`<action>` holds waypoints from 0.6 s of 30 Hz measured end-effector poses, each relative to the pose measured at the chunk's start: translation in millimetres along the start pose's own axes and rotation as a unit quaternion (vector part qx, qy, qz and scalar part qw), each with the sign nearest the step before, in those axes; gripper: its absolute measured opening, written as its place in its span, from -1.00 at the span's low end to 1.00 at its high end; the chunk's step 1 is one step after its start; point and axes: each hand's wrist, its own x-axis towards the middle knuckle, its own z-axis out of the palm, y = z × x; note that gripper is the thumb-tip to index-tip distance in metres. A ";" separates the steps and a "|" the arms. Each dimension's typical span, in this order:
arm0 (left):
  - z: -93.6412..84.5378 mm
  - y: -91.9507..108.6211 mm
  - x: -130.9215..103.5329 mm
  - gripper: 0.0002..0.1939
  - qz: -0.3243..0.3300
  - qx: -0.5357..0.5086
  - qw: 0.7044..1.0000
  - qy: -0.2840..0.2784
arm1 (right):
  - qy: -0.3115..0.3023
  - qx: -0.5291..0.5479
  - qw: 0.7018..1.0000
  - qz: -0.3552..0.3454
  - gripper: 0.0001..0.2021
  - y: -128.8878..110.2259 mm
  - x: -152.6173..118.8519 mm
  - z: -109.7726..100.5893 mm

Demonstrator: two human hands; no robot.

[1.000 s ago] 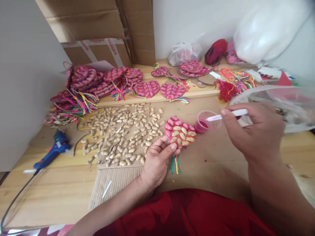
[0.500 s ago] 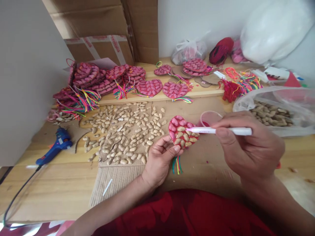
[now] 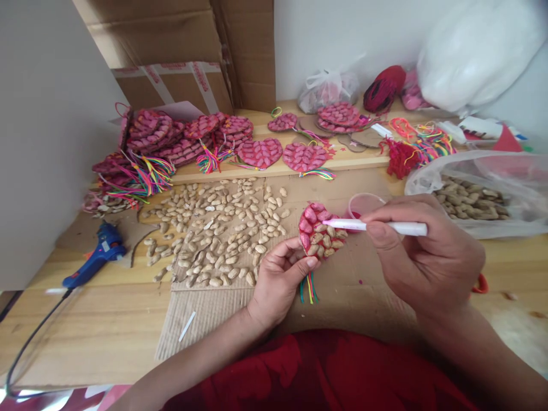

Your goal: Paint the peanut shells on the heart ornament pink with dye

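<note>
My left hand [image 3: 280,277] pinches the lower left edge of a red piece [image 3: 305,240] covered with peanuts. The peanuts along its top and left side are pink, and the others are plain tan. Colored threads [image 3: 309,288] hang below it. Between the fingers of my right hand [image 3: 423,251] is a white marker [image 3: 398,228], with its pink tip at the upper part of the piece. A small clear cup [image 3: 365,204] with pink in it stands just behind the marker, partly hidden by it.
Loose peanuts [image 3: 231,240] cover the cardboard at left. A blue glue gun [image 3: 96,254] lies farther left. Finished pink pieces [image 3: 260,153] line the raised back board. At right sits a plastic bag [image 3: 526,197] of peanuts.
My right hand and the marker have moved slightly left. The piece has turned and shifted a little right in my left hand, and the tip is now nearer its upper peanuts.
</note>
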 end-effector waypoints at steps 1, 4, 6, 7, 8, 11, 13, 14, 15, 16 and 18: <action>-0.3 -0.2 0.1 -0.73 0.002 0.000 1.000 -0.002 | 0.002 -0.002 1.000 -0.001 -0.85 0.0 0.2 -0.3; -0.8 -0.9 0.6 -0.72 0.004 0.003 1.000 -0.003 | -0.010 0.008 1.000 -0.017 -0.84 0.6 0.5 -1.8; -0.8 -1.1 0.8 -0.71 0.002 0.005 1.000 0.000 | -0.031 0.000 0.999 -0.034 -0.82 1.3 0.2 -2.9; -0.7 -1.0 0.8 -0.71 0.001 0.006 1.000 0.000 | -0.039 -0.008 0.998 -0.044 -0.81 1.7 -0.1 -3.3; -0.6 -0.8 0.7 -0.71 0.001 0.006 1.000 0.000 | -0.046 -0.016 0.997 -0.053 -0.81 2.0 -0.4 -3.7; -0.2 0.0 0.1 -0.71 0.000 0.002 1.000 0.000 | -0.057 -0.029 0.995 -0.071 -0.83 2.6 -1.3 -4.6; -0.2 0.4 -0.3 -0.71 -0.001 -0.002 1.000 0.000 | -0.069 -0.034 0.994 -0.074 -0.84 2.8 -1.4 -5.2; -0.2 0.6 -0.5 -0.72 -0.002 -0.004 1.000 0.000 | -0.072 -0.035 0.994 -0.075 -0.85 3.0 -1.2 -5.5; -0.2 0.7 -0.6 -0.72 -0.003 -0.006 1.000 -0.001 | -0.072 -0.035 0.994 -0.078 -0.85 3.1 -0.9 -5.8; -0.3 0.7 -0.6 -0.72 -0.003 -0.007 1.000 -0.003 | -0.070 -0.033 0.994 -0.082 -0.85 3.3 -0.5 -6.0; -0.1 0.9 -0.6 -0.73 -0.003 -0.009 1.000 -0.006 | -0.066 -0.027 0.994 -0.089 -0.84 3.7 0.2 -6.1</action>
